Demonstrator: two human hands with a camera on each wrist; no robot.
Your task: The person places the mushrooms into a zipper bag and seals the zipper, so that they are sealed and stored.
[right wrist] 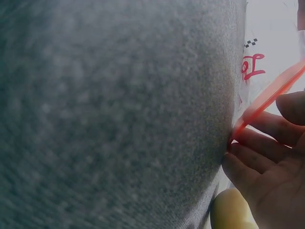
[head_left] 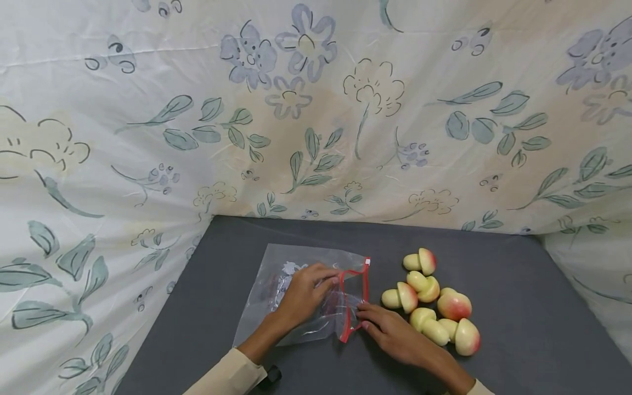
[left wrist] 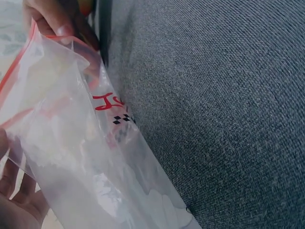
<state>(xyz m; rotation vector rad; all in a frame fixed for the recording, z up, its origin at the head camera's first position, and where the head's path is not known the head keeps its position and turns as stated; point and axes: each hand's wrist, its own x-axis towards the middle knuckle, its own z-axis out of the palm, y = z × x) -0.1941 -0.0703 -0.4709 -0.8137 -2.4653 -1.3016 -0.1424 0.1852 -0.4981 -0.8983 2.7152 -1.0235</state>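
Note:
A clear zip bag with a red zip edge lies flat on the dark cloth, its mouth turned to the right and spread apart. My left hand lies over the bag and pinches the far-left lip of the mouth between thumb and fingers. At the near right corner, my right hand holds the red edge, thumb on one side and fingers on the other. Red lettering and a small black checker print show on the bag in the left wrist view.
Several pale yellow and red mushroom-shaped pieces lie in a cluster right of the bag, close to my right hand. A small black object sits by my left sleeve. Floral fabric hangs behind and beside the dark-covered surface.

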